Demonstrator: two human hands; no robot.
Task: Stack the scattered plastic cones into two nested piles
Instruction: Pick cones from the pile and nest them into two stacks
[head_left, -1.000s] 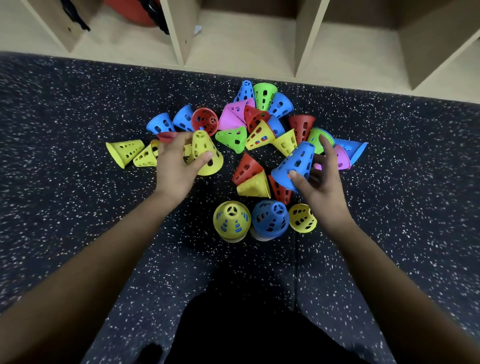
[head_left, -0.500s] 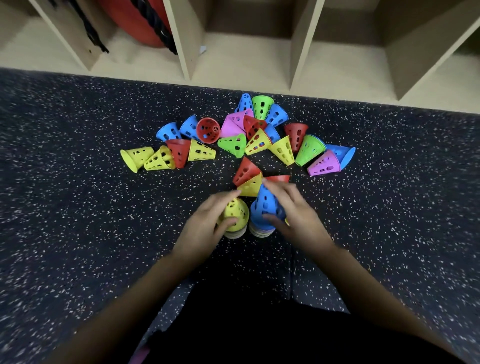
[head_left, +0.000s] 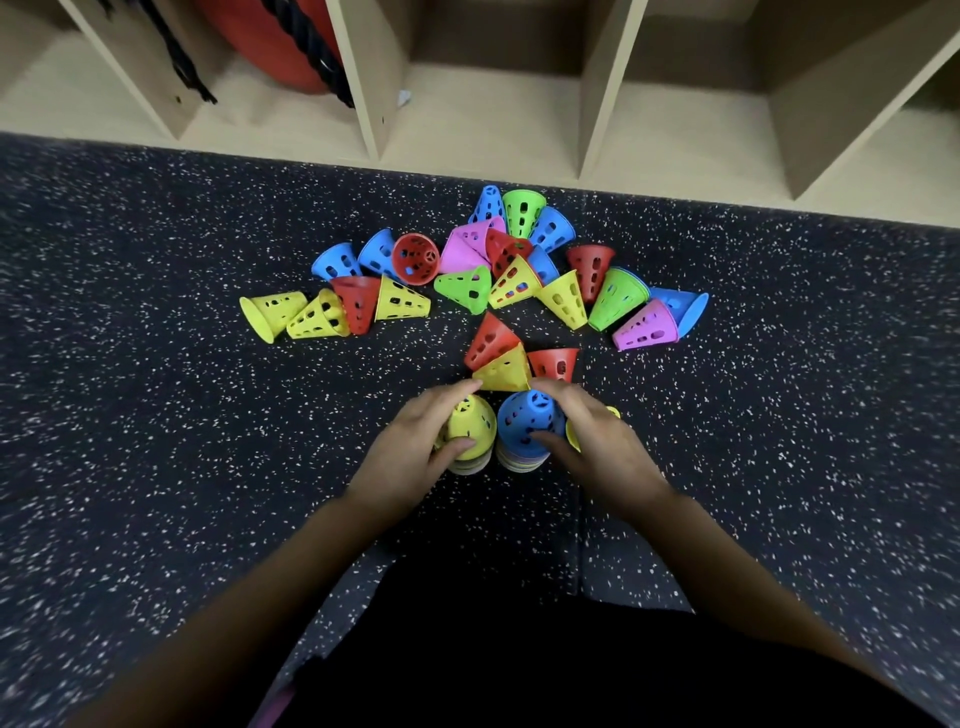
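We see two nested piles of perforated plastic cones standing side by side on the speckled dark floor (head_left: 156, 415). The left pile (head_left: 470, 436) is topped with yellow and gripped by the left hand (head_left: 415, 447); the right pile (head_left: 527, 431) is topped with blue and gripped by the right hand (head_left: 592, 447). Just beyond both hands lie loose cones (head_left: 498, 280) in red, yellow, green, blue and pink, mostly tipped over. Farther off stand wooden cubbies (head_left: 493, 104).
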